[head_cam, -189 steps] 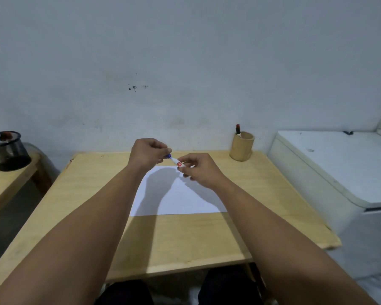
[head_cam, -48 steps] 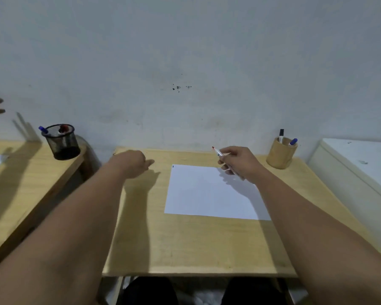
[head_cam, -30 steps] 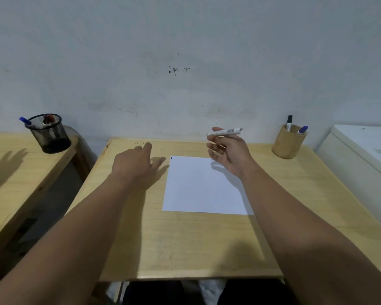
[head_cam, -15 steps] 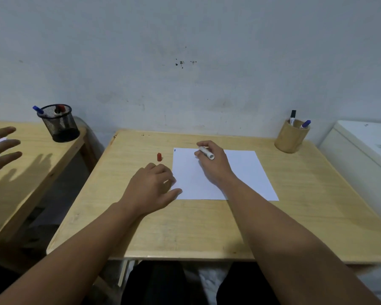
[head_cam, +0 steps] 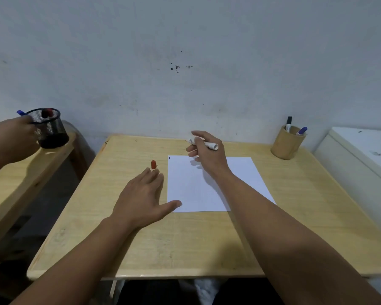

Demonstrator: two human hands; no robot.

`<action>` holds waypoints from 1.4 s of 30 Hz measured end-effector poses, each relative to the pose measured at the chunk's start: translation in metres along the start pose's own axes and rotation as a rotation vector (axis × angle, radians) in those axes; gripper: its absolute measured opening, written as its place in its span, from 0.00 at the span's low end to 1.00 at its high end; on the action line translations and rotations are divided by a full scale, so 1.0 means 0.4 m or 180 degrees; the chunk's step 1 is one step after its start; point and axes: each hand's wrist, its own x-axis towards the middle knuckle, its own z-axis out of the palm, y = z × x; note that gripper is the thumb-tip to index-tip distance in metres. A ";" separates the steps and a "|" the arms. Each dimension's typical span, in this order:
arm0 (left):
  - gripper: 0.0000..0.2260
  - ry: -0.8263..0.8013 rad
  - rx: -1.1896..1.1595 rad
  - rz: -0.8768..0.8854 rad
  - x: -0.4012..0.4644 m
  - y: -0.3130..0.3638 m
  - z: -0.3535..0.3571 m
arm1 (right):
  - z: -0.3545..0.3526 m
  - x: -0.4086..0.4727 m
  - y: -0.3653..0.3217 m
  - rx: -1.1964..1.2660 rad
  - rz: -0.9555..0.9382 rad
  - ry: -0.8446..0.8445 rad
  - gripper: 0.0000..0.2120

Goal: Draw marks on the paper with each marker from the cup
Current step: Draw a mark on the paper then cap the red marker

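A white sheet of paper (head_cam: 209, 183) lies on the wooden table (head_cam: 185, 243), with a tiny dark mark at its far left corner. My right hand (head_cam: 207, 155) hovers over the paper's far edge and grips a white marker (head_cam: 207, 144) with its cap off. The red cap (head_cam: 153, 164) stands on the table left of the paper. My left hand (head_cam: 143, 199) rests flat and open on the table, its thumb touching the paper's near left corner. A wooden cup (head_cam: 287, 143) at the far right holds a black-capped marker (head_cam: 288, 123) and a blue-capped marker (head_cam: 301, 130).
A second wooden table (head_cam: 13, 183) stands to the left. On it is a black mesh cup (head_cam: 50, 128) with markers, and another person's hand (head_cam: 11, 139) reaches to it. A white cabinet (head_cam: 365, 159) sits on the right. A grey wall is behind.
My right hand has lifted with the marker from the paper's left part toward its far edge. My left hand has spread flat. The other person's hand has moved to the mesh cup.
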 end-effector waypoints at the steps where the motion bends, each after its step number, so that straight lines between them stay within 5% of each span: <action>1: 0.46 -0.0061 0.0021 -0.0036 -0.001 0.001 0.000 | 0.011 0.014 -0.009 0.0000 0.0076 -0.0050 0.10; 7: 0.51 -0.0209 0.0135 -0.0157 0.004 -0.001 0.002 | 0.100 0.073 -0.007 -0.0115 0.0472 -0.0023 0.18; 13: 0.50 -0.0288 -0.0037 -0.0041 0.003 -0.022 -0.025 | 0.133 0.068 0.070 0.0109 0.0877 -0.0055 0.10; 19: 0.53 -0.0343 0.0384 0.0000 0.003 -0.044 -0.016 | 0.143 0.066 0.087 -0.0082 0.0799 0.0053 0.20; 31: 0.61 -0.0557 0.0550 -0.0400 0.001 -0.039 -0.012 | 0.151 0.053 0.099 -0.0223 0.0750 0.0218 0.11; 42: 0.60 -0.0523 0.0517 -0.0386 0.002 -0.041 -0.008 | 0.149 0.053 0.099 -0.0339 0.0672 0.0232 0.15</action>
